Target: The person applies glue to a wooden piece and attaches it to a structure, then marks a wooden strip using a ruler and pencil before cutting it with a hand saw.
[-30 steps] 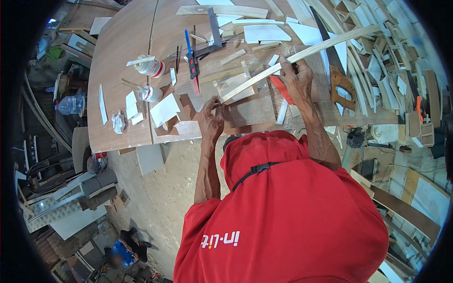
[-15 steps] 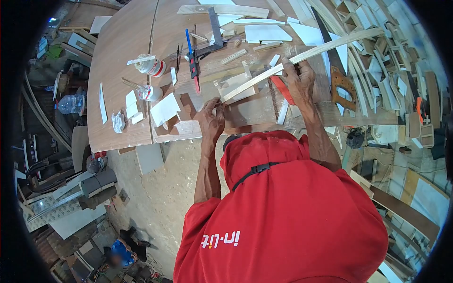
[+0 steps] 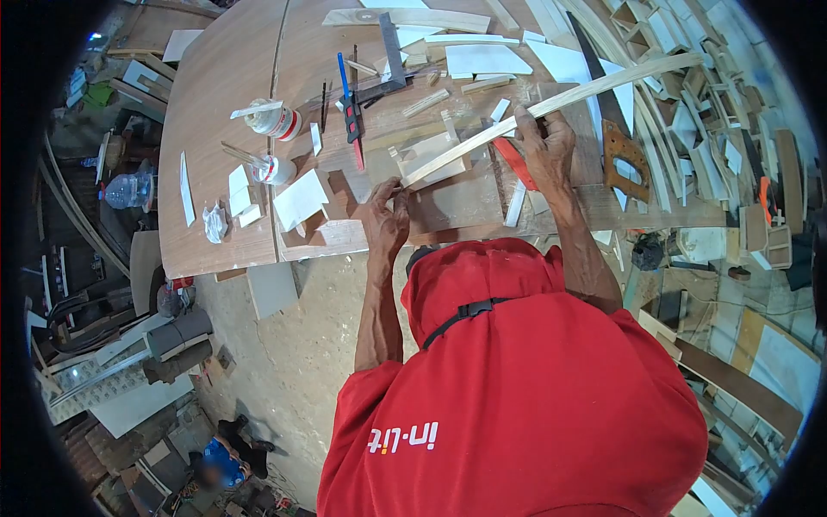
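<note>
A long pale wooden strip (image 3: 612, 79) slants over the workbench, its far end up to the right. My left hand (image 3: 386, 214) pinches the strip's lower end between thumb and fingers. Closed around the strip farther along is my right hand (image 3: 547, 148). Beneath the strip lies a small wooden piece with upright blocks (image 3: 431, 159). An orange-red handled tool (image 3: 515, 164) lies beside my right hand, partly hidden by it. Just right of that hand rests a handsaw with a wooden handle (image 3: 626, 162).
The brown workbench (image 3: 224, 77) carries a blue-and-red bar tool (image 3: 351, 116), a metal square (image 3: 393, 52), two white glue containers (image 3: 276, 170) and white offcuts (image 3: 301, 200). Wood scraps (image 3: 689, 129) crowd the right side. Another person (image 3: 226, 461) is at lower left.
</note>
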A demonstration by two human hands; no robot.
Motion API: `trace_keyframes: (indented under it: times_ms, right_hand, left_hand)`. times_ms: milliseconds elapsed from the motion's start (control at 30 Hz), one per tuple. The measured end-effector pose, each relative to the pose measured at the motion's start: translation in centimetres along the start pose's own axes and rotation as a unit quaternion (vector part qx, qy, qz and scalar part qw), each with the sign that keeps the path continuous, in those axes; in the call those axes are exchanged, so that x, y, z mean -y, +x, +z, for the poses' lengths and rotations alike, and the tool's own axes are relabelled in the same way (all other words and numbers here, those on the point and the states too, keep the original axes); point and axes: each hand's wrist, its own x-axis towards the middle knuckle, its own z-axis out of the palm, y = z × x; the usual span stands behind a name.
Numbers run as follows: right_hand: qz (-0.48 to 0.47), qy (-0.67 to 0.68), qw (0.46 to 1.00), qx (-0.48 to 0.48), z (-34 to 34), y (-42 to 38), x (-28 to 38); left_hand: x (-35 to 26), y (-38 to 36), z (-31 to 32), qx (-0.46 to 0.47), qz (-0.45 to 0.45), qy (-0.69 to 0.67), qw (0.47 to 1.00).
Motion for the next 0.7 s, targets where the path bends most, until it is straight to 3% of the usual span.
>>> trace_keyframes:
  times_ms: [700]
  right_hand:
    - [0.002,0.003,1.000,-0.005,-0.01,-0.08,-0.25]
  left_hand:
    - [0.87,-0.02,0.38,-0.005,0.009,-0.010,1.000]
